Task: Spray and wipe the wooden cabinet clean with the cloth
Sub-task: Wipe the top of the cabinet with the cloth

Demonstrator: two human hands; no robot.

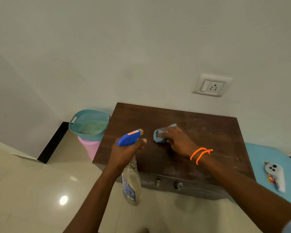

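Note:
A dark wooden cabinet (208,132) stands against the wall, its top dusty with pale smears toward the right. My left hand (124,153) grips a clear spray bottle (131,184) with a blue trigger head, nozzle aimed over the cabinet's left part. My right hand (176,140), with an orange thread on the wrist, presses a crumpled blue cloth (158,136) onto the middle of the cabinet top. Two metal latches show on the cabinet's front face.
A teal perforated basket (89,123) sits on a pink bin (89,148) left of the cabinet. A light blue surface (265,157) at the right carries a white gadget (275,175). A wall socket (211,85) is above. Glossy tiled floor lies below.

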